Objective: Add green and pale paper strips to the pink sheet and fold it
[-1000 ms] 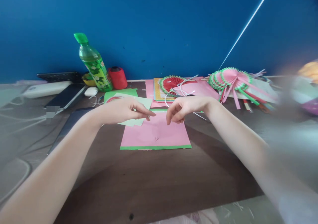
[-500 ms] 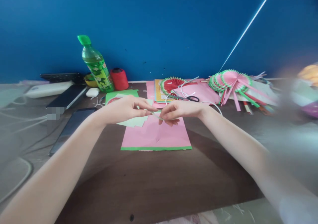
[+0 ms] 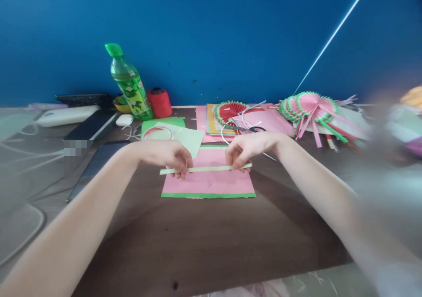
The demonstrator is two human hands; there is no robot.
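A narrow pale green paper strip [image 3: 211,168] stretches level between my two hands. My left hand [image 3: 174,158] pinches it toward its left end, and my right hand [image 3: 240,154] pinches it close to its right end. Beneath the strip lies a pink paper sheet [image 3: 211,185] with a green band along its near edge. Behind my left hand are a light green sheet [image 3: 189,136], partly over a darker green one, and a thin red-and-white ring [image 3: 158,130]. Scissors [image 3: 257,129] rest behind my right hand, partly hidden by it.
A green bottle [image 3: 130,88] and a red thread spool [image 3: 160,103] stand by the blue wall. Folded paper fans [image 3: 311,106] lie at the back right, a red one [image 3: 231,112] at the centre. Phones [image 3: 102,156] and cables are on the left of the brown table [image 3: 198,240].
My hands have moved apart and a little nearer to me. The strip, mostly hidden and curved before, now lies straight between them.
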